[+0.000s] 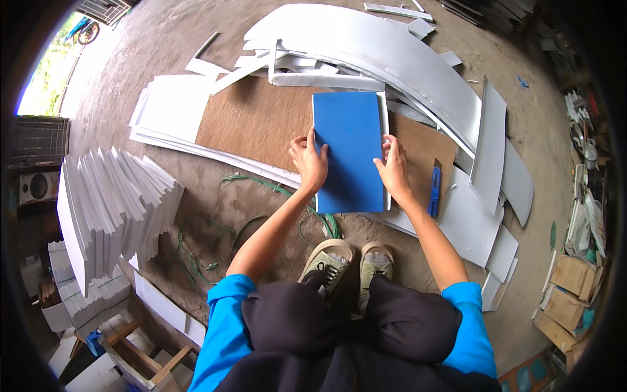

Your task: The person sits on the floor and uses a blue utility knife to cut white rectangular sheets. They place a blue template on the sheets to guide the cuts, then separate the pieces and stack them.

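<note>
A rectangular blue board (348, 151) lies over a white sheet (384, 108), whose edge shows along the top and right side. My left hand (309, 159) grips the blue board's left edge, thumb on its face and fingers along the side. At the right edge my right hand (394, 166) does the same, its thumb on the blue and its fingers by the white edge. Beneath them is a brown wooden board (251, 124). A blue box cutter (435, 189) rests to the right of my right hand, near that board's right end.
White foam-like sheets (366, 39) and offcuts lie in a pile beyond the board. A stack of white panels (114, 202) stands at the left. Green string (255, 179) is strewn before my feet. Cardboard pieces (565, 300) and clutter line the right side. A wooden frame (140, 353) is lower left.
</note>
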Action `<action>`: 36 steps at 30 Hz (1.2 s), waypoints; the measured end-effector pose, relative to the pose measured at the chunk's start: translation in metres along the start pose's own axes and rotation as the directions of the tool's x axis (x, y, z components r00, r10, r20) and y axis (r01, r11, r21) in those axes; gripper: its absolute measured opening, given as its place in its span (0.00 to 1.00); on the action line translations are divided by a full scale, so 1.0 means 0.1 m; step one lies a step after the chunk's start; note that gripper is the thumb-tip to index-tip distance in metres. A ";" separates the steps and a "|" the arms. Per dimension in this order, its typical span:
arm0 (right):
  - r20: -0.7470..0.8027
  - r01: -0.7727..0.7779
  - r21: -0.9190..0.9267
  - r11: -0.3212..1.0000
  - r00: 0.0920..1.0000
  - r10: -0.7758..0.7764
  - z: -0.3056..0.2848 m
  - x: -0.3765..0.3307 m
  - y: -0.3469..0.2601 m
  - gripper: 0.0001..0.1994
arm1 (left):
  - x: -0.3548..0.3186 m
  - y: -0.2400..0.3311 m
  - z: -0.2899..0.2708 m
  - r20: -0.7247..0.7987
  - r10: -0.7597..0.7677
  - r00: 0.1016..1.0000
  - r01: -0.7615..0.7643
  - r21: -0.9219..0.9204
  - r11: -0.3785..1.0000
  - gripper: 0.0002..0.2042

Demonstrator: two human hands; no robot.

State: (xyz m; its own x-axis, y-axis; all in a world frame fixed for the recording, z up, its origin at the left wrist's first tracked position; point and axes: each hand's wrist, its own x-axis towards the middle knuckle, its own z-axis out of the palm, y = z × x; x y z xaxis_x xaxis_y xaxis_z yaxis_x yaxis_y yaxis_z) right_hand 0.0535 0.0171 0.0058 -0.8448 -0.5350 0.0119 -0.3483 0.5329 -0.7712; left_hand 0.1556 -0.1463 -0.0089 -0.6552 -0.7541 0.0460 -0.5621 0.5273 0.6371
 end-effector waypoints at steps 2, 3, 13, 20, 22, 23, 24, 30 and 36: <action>-0.005 -0.019 -0.009 1.000 1.000 0.019 0.00 0.00 -0.01 0.31 | 0.04 -0.07 -0.03 0.020 0.083 0.996 -0.080 -0.137 0.987 0.28; -0.006 -0.034 0.002 0.999 0.999 0.034 0.00 0.01 -0.01 0.31 | 0.04 -0.09 -0.03 0.028 0.093 0.995 -0.088 -0.144 0.986 0.28; -0.012 -0.064 0.042 0.997 0.998 0.065 0.02 0.01 -0.05 0.29 | 0.05 -0.13 -0.06 0.036 0.126 0.991 -0.117 -0.191 0.975 0.28; 0.001 -0.052 0.025 0.998 0.999 0.052 0.05 0.00 -0.04 0.29 | 0.08 -0.12 -0.13 0.081 0.127 0.989 -0.113 -0.158 0.981 0.30; 0.008 -0.057 0.009 0.998 0.998 0.057 0.04 0.04 -0.05 0.29 | 0.10 -0.16 -0.16 0.089 0.169 0.982 -0.153 -0.155 0.976 0.30; 0.011 -0.061 0.002 0.998 0.998 0.061 0.04 0.06 -0.05 0.29 | 0.06 -0.20 -0.19 0.127 0.184 0.975 -0.143 -0.278 0.950 0.30; 0.017 -0.059 0.003 0.998 0.998 0.059 0.05 0.05 -0.04 0.28 | 0.00 -0.25 -0.24 0.161 0.204 0.966 -0.126 -0.395 0.910 0.30; 0.031 -0.071 -0.002 0.997 0.997 0.071 0.02 0.09 0.07 0.29 | -0.62 -0.50 -0.57 0.251 0.566 0.785 -0.481 -0.328 0.813 0.50; 0.040 -0.057 0.045 0.997 0.998 0.055 0.02 0.07 -0.02 0.29 | -0.72 -0.57 -0.54 0.225 0.602 0.766 -0.554 -0.243 0.796 0.54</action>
State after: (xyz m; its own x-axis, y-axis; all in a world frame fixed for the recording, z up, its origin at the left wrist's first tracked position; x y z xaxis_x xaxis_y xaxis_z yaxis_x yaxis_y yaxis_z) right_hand 0.0491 0.0112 0.0064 -0.8457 -0.5307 -0.0561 -0.2813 0.5326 -0.7982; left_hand 0.2625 -0.1432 -0.0070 -0.9538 -0.1726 0.2458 0.0381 0.7424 0.6689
